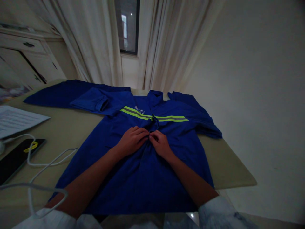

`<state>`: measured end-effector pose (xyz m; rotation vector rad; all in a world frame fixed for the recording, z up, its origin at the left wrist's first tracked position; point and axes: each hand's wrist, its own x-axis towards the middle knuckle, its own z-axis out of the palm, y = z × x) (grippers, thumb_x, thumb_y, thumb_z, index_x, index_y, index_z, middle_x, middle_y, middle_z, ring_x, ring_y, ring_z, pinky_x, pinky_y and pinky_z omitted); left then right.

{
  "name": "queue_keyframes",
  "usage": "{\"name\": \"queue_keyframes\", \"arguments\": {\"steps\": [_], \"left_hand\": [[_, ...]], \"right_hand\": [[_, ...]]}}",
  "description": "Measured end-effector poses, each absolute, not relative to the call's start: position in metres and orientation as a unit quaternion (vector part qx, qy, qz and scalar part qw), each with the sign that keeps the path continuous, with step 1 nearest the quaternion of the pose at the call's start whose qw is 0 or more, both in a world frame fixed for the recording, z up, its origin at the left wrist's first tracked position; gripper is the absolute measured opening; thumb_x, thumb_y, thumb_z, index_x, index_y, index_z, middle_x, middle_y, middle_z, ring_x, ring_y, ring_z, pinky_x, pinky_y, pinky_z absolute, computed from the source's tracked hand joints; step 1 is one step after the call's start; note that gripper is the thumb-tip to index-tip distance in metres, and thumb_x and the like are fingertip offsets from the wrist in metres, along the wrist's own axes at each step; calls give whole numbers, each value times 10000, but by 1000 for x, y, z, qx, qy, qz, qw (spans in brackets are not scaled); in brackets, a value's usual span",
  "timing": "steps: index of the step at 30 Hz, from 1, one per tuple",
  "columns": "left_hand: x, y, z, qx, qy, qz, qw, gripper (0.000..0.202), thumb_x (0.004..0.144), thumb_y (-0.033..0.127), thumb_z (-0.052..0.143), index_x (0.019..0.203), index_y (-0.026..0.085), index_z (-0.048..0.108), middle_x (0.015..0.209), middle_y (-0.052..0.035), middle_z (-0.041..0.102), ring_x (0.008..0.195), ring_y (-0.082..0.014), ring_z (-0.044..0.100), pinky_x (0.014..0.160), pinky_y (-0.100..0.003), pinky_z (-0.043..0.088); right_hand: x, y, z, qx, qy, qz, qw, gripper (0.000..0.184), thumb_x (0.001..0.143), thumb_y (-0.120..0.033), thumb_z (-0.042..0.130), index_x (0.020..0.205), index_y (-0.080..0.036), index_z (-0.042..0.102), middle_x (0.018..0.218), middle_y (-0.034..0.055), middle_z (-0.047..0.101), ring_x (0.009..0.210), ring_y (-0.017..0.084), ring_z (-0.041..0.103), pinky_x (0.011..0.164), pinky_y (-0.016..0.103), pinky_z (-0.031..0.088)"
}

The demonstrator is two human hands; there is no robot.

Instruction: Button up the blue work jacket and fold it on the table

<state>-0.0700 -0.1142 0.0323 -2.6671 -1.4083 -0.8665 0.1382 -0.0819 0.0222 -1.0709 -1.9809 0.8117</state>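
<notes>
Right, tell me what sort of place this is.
Probably a room in a home: long pale curtains hang beside a window, a cream cabinet stands at the left, and a blue jacket lies spread on a table.

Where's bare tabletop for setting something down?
Right corner of the tabletop, beside the blue jacket; also between jacket, paper and white cable. Crowded: left edge, with the dark device; middle, where left hand and right hand hold the jacket.
</notes>
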Motion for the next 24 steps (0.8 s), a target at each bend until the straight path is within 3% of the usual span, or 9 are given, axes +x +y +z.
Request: {"name": "queue_keyframes", "arguments": {"steps": [4, 13, 19, 24], "left_hand": [[-68, -113, 30, -846, -488, -213, -1, 168, 1023, 312, 593, 1087, 215, 715, 1009, -71, 686, 945, -244, 612, 836, -387, 497], [-59, -119, 37, -873, -443, -189, 75, 175, 1028, 222, 549, 951, 223, 707, 938, -72, 666, 916, -239, 579, 770, -395, 418], [-56, -124, 39, -880, -423, -196, 93, 185, 1007, 150, 548, 910, 219, 690, 902, -75, 653, 906, -241, 572, 767, -407, 408], [-57, -123, 35, -853, -470, -211, 80, 228, 1049, 259, 513, 946, 222, 712, 908, -77, 654, 884, -235, 560, 770, -392, 429]], "right_hand": [[136, -84, 24, -444, -778, 283, 342, 62, 865, -210, 638, 828, -200, 686, 788, 2, 628, 673, 146, 557, 638, 259, 416], [129, -90, 39, -558, -772, 225, 205, 145, 786, -219, 678, 726, -236, 547, 649, -32, 597, 594, 149, 520, 575, 275, 278], [127, -89, 31, -532, -779, 217, 251, 161, 768, -180, 626, 742, -242, 480, 654, -47, 533, 595, 144, 488, 586, 278, 283], [129, -91, 33, -520, -776, 240, 266, 139, 787, -232, 634, 742, -241, 503, 629, -59, 527, 584, 141, 515, 591, 273, 309]]}}
